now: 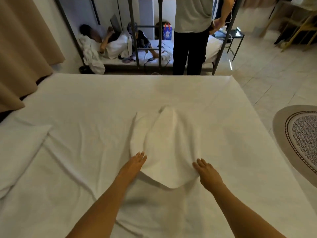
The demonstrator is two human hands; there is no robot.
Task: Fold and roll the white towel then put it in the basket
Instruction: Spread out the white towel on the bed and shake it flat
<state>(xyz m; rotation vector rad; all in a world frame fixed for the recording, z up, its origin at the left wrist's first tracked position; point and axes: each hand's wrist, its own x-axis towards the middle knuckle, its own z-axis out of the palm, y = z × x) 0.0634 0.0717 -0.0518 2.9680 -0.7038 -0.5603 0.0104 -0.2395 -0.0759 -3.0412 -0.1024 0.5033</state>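
The white towel [169, 146] lies on the bed [85, 103] in front of me, its sides folded in so that it narrows to a point at the far end. My left hand [134, 163] rests flat at the towel's near left edge, fingers straight. At the near right edge lies my right hand [206, 172], also flat with fingers slightly spread. Neither hand grips the cloth. The towel's near corner hangs in a rounded point between my wrists. No basket is in view.
A white pillow [18, 148] lies at the bed's left side. Beige curtains [20, 48] hang at the left. A person [192, 35] stands beyond the bed's far edge by a metal bunk bed [132, 40] where people lie. A round rug [298, 138] covers the tiled floor at right.
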